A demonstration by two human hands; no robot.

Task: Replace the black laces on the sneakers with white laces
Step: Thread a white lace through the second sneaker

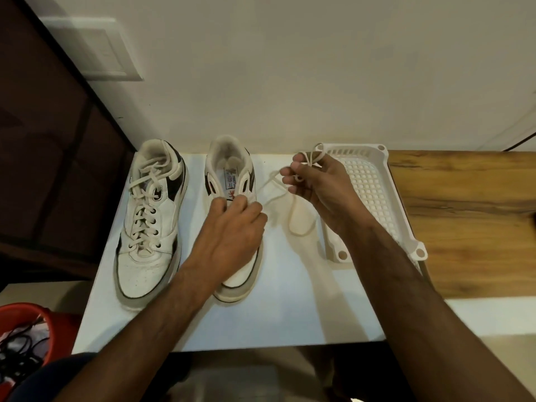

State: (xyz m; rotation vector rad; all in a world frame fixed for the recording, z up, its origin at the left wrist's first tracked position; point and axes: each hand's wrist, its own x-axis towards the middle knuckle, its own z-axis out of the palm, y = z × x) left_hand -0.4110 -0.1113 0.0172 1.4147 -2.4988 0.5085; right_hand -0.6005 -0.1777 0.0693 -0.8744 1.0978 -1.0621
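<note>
White lace point(293, 211) pinched in right hand point(316, 181) | left hand point(235, 227) fingers curled on right sneaker point(232, 175) | basket point(374, 181) beside

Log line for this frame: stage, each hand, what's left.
stage: lacing right sneaker | left hand: at eyelets | right hand: pinches white lace | left sneaker: laced

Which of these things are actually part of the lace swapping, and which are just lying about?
Part of the job:
left sneaker, already laced white
right sneaker
white lace
left hand
right hand

Lying about:
white basket
red tub
</note>
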